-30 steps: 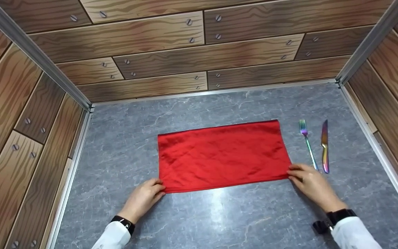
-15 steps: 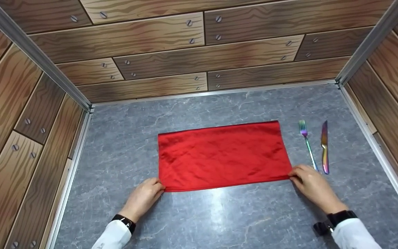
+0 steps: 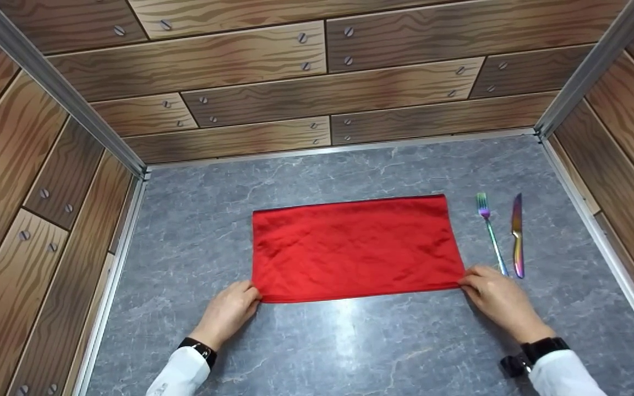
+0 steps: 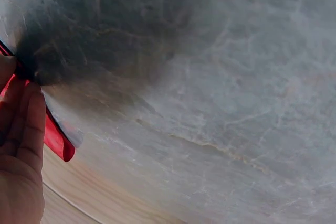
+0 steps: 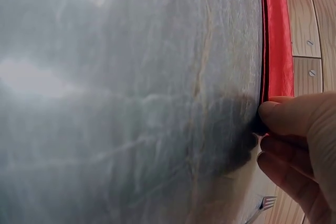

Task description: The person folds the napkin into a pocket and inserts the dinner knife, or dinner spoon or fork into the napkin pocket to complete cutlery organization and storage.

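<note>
A folded red cloth (image 3: 355, 250) lies as a wide rectangle on the grey marbled surface, slightly creased. At its near left corner, my left hand (image 3: 228, 311) pinches the edge between thumb and fingers; the left wrist view shows that hand (image 4: 23, 145) with red cloth (image 4: 58, 140) at its fingertips. My right hand (image 3: 501, 300) pinches the near right corner. In the right wrist view, thumb and fingers of this hand (image 5: 299, 135) close on the layered edge of the cloth (image 5: 278, 35).
Right of the cloth lie an iridescent fork (image 3: 490, 231) and knife (image 3: 518, 236), the fork's handle end close to my right hand. Wood-patterned panels stand at the back (image 3: 273, 71), left (image 3: 47, 220) and right (image 3: 614, 148), with metal strips along their bottoms.
Both hands keep to the near corners. The cloth's left side has shifted very slightly away from me and its right side slightly nearer. Fork and knife look unmoved.
</note>
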### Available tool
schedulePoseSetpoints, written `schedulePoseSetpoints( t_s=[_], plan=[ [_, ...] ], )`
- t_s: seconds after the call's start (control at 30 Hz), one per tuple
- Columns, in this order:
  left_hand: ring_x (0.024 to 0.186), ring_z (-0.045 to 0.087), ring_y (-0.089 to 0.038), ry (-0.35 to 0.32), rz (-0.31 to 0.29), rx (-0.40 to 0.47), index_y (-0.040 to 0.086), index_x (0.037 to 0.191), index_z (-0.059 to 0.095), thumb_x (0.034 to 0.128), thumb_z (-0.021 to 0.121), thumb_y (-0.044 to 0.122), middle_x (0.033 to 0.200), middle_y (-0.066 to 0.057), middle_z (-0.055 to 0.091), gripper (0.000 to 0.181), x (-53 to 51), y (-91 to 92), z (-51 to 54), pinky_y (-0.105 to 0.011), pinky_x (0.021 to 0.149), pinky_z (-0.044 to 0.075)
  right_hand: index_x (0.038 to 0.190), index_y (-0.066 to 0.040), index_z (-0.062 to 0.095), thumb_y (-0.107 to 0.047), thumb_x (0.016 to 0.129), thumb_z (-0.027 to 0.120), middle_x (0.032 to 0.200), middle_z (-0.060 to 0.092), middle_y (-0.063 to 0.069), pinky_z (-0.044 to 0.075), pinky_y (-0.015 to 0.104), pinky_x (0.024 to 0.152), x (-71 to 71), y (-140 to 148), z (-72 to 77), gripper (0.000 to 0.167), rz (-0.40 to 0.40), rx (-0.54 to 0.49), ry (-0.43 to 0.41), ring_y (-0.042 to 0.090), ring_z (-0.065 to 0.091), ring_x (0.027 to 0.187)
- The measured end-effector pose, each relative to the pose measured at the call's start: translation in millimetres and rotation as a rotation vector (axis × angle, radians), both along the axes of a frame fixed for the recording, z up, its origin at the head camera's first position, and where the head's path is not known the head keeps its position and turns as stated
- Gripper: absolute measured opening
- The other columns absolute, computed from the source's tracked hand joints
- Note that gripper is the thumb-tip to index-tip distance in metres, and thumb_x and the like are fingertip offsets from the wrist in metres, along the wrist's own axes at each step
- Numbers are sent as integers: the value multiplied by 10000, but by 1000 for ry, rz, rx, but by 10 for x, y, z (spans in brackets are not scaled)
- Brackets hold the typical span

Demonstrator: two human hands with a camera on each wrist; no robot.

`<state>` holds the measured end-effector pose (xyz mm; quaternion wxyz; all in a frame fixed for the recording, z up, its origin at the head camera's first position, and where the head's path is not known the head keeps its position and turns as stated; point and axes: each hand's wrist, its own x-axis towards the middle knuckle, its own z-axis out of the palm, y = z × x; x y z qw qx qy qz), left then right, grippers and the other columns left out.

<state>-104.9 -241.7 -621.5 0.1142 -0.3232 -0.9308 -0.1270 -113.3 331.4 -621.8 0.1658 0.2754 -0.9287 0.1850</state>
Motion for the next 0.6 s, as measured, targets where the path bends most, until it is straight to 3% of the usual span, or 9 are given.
schedulePoseSetpoints(
  t_s=[0.17, 0.6],
  plan=[
    [696, 555, -211, 18, 30, -35, 125, 781, 601, 788, 770, 79, 800, 12, 526, 175, -8, -12, 8, -360, 584, 501, 877, -91, 759, -49, 741, 827, 885, 648, -3, 553, 368, 667, 23, -25, -27, 157, 21, 34, 23, 200, 632, 815],
    [755, 581, -234, -48, 57, -65, 100, 825, 598, 790, 761, 74, 863, -6, 540, 168, -13, -2, 32, -395, 641, 526, 899, -84, 710, -24, 769, 791, 894, 629, 8, 545, 380, 695, 21, -30, -46, 164, 41, 37, 21, 217, 619, 826]
  ],
)
